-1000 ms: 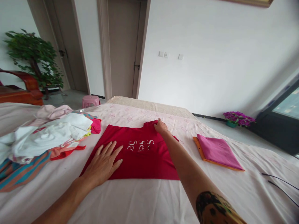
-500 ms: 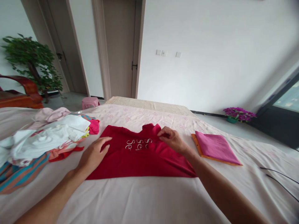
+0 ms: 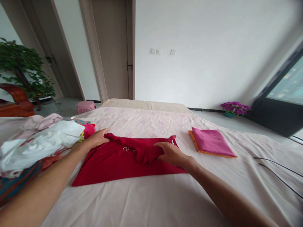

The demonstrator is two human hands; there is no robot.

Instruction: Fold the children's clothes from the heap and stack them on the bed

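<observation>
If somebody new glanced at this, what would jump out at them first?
Probably the dark red garment near the middle, with the left hand at its far left corner and the right hand on its bunched cloth. Next, likely the folded pink cloth on the right and the jumbled clothes on the left.

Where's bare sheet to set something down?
Pale sheet: bare nearside of the dark-red printed shirt, between the forearms; also beyond the shirt, up to the beige cover. Crowded: left, under the heaped multicoloured clothes; tight between shirt and folded pink-and-orange cloths.
</observation>
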